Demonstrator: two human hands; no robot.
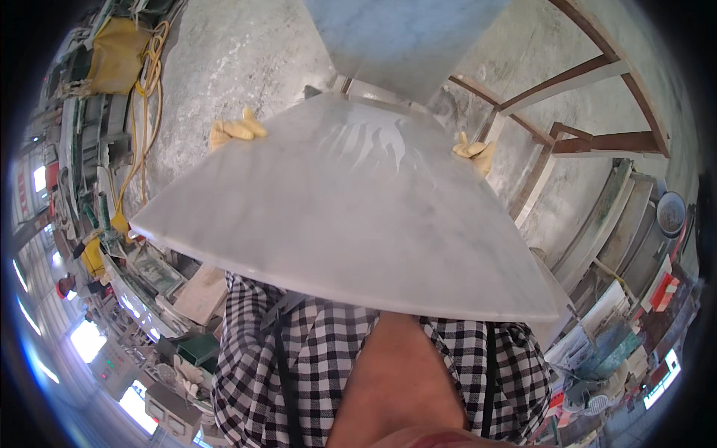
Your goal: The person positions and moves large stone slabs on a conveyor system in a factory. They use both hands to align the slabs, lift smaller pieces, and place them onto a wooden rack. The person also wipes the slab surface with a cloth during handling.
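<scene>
A gloved left hand (pixel 233 131) and right hand (pixel 479 154) are gripping the sloping edges of a smooth, grey-clouded white slab (pixel 351 224), which is filling mid-frame, glossy streaks showing near its top.

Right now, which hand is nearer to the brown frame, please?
Right. The right hand is at the right edge of the white slab, close beside the brown frame; the left hand, at the slab's left edge, is farther away.

A smooth, pale grey slab (pixel 336 224) with faint veining is being held at both sides, its wide edge facing the person (pixel 321 351), bright streaks showing near its far end.
</scene>
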